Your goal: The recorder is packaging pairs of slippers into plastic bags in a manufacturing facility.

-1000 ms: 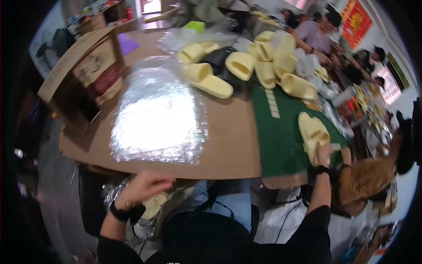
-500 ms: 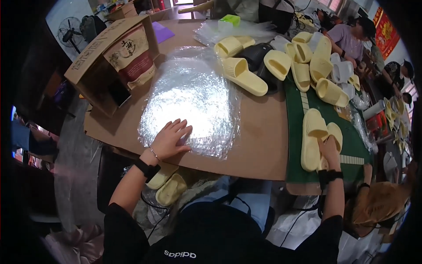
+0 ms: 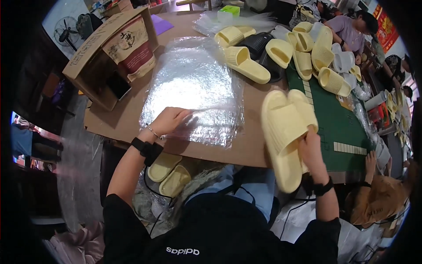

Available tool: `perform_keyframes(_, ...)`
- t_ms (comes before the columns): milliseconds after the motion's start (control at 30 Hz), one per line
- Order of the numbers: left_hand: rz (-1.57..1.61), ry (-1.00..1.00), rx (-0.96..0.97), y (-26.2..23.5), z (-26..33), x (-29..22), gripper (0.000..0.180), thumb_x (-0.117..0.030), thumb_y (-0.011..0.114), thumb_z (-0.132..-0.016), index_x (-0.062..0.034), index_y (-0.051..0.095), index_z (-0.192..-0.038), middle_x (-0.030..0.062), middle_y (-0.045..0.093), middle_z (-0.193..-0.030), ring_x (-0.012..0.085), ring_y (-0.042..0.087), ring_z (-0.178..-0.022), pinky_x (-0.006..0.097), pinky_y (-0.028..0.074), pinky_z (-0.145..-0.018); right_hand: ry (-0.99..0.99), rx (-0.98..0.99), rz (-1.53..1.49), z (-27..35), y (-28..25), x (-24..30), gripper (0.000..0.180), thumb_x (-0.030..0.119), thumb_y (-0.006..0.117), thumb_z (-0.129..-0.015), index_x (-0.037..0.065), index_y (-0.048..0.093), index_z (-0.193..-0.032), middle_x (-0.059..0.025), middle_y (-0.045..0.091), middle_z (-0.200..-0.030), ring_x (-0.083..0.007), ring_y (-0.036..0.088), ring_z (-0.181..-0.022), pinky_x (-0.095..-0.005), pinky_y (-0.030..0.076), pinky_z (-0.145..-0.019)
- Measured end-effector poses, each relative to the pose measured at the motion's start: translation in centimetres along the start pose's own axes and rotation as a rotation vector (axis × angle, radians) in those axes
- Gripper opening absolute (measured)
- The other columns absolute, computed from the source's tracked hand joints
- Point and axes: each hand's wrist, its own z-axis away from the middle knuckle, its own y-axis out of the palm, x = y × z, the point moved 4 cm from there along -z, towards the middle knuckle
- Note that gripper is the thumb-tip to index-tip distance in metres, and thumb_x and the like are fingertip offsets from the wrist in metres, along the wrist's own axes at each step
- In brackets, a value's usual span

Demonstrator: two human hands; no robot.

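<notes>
A pair of pale yellow slide slippers [image 3: 285, 127] is raised over the right part of the brown tabletop. My right hand [image 3: 311, 152] grips them from their right side, and the nearer one partly covers the other. On the left, a stack of clear plastic bags [image 3: 193, 83] lies flat and glares in the light. My left hand [image 3: 169, 121] is at the stack's near part, thumb and fingers pinched on the film of the top bag, where a crease runs off to the right.
More yellow, black and white slippers [image 3: 246, 66] crowd the far right. A green mat [image 3: 338, 127] covers the table's right end. An open cardboard box [image 3: 94, 53] holds a printed pouch [image 3: 132, 48]. Beneath the table edge sit two yellow slippers [image 3: 173, 176]. A co-worker's hand [image 3: 370, 163] rests by the mat.
My right hand has lifted the slipper pair off the green mat and brought it left and nearer. My left hand's spread fingers have closed to a pinch on the film.
</notes>
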Motion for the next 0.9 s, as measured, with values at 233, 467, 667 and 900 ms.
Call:
perform_keyframes(233, 0.232, -0.009, 0.016, 1.1, -1.5, -2.6, 0.032, -0.027, 0.048, -0.092, -0.0026, 0.066, -0.100, 0.0100, 0.068, -0.090, 0.0110, 0.060, -0.080, 0.026, 0.046, -0.075, 0.035, 0.153, -0.116, 5.4, 2.4, 5.0, 0.026, -0.005, 0.047, -0.079, -0.004, 0.051, -0.104, -0.0245, 0.060, -0.094, -0.0412, 0.057, -0.091, -0.0373, 0.047, -0.074)
perform_keyframes(467, 0.405, -0.070, 0.157, 4.6, -2.2, -2.9, 0.044, -0.032, 0.036, -0.096, 0.0011, 0.061, -0.109, 0.0128, 0.064, -0.102, 0.0175, 0.059, -0.093, 0.029, 0.043, -0.086, 0.089, 0.055, -0.173, 7.3, 0.3, 2.2, 0.030, -0.005, 0.047, -0.080, -0.004, 0.051, -0.110, -0.0191, 0.062, -0.100, -0.0303, 0.061, -0.093, -0.0317, 0.046, -0.078)
perform_keyframes(667, 0.407, -0.025, 0.129, 5.2, -3.2, -3.9, 0.042, -0.030, 0.036, -0.096, 0.0008, 0.059, -0.112, 0.0113, 0.063, -0.105, 0.0188, 0.057, -0.098, 0.028, 0.043, -0.088, -0.110, 0.187, -0.185, 8.6, 0.6, 6.0, 0.031, -0.004, 0.051, -0.072, -0.002, 0.052, -0.103, -0.0242, 0.060, -0.084, -0.0422, 0.058, -0.080, -0.0429, 0.049, -0.066)
perform_keyframes(900, 0.167, 0.242, 0.230, 5.6, -3.0, -6.3, 0.030, -0.023, 0.046, -0.092, -0.0046, 0.059, -0.113, 0.0166, 0.056, -0.117, 0.0275, 0.052, -0.108, 0.034, 0.041, -0.092, -0.135, 0.238, -0.121, 8.4, 3.0, 7.4, 0.013, 0.001, 0.055, -0.072, -0.004, 0.050, -0.083, -0.0246, 0.056, -0.073, -0.0417, 0.056, -0.070, -0.0451, 0.045, -0.059)
